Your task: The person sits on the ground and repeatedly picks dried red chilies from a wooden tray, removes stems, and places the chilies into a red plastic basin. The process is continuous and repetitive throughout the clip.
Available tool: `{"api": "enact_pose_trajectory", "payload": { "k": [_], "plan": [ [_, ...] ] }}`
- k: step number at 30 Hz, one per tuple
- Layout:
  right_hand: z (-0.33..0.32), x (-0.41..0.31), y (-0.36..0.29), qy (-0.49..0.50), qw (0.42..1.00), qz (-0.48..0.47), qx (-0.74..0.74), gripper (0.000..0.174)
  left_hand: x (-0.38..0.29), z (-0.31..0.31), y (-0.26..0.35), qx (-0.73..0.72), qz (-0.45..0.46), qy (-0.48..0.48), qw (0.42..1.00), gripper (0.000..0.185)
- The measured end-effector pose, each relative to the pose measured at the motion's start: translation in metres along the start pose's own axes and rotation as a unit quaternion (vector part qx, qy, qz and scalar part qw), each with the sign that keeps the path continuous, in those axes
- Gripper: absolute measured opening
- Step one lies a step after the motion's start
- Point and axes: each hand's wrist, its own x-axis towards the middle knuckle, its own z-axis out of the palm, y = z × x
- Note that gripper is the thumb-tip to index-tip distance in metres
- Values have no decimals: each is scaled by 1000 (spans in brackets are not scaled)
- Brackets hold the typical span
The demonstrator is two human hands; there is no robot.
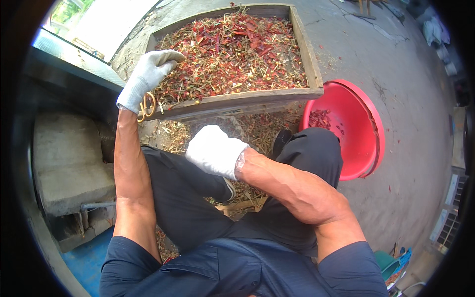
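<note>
A wooden-framed tray (315, 70) holds a heap of broken dried red chili peppers (237, 44), stems and yellow seeds. My left hand (157, 65), in a white glove, is at the tray's left side, its fingers bent over the edge of the heap; whether they pinch anything cannot be told. Below its wrist, orange-handled scissors (147, 107) rest at the tray's near left corner. My right hand (215, 150), also gloved in white, is curled in front of the tray's near edge, above my legs; its fingertips and anything in them are hidden.
A red plastic basin (356, 130) with some red chili pieces (320, 119) stands right of the tray, by my knee. Stems and chili scraps (259, 130) litter the floor under the tray. A concrete block (70, 159) is at left; a green container (386, 264) lies at lower right.
</note>
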Motion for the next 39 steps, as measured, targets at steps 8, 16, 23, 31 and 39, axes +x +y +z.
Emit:
{"api": "enact_pose_trajectory", "payload": {
  "k": [8, 16, 23, 31, 39],
  "plan": [
    [-1, 3, -1, -32, 999, 11, -11, 13, 1, -4, -5, 85, -8, 2, 996, 22],
    [-1, 5, -2, -45, 999, 9, -13, 12, 19, 24, -5, 140, 86, 12, 986, 18],
    [-2, 4, -1, -30, 999, 1, -11, 11, 16, 15, -10, 37, -23, 3, 999, 16],
    [2, 3, -1, -17, 1000, 2, -23, 11, 8, 0, -20, -114, -44, 24, 992, 19],
    [6, 3, 0, -6, 1000, -5, -14, 11, 4, 5, 4, 19, -14, 37, 999, 17]
  ]
}}
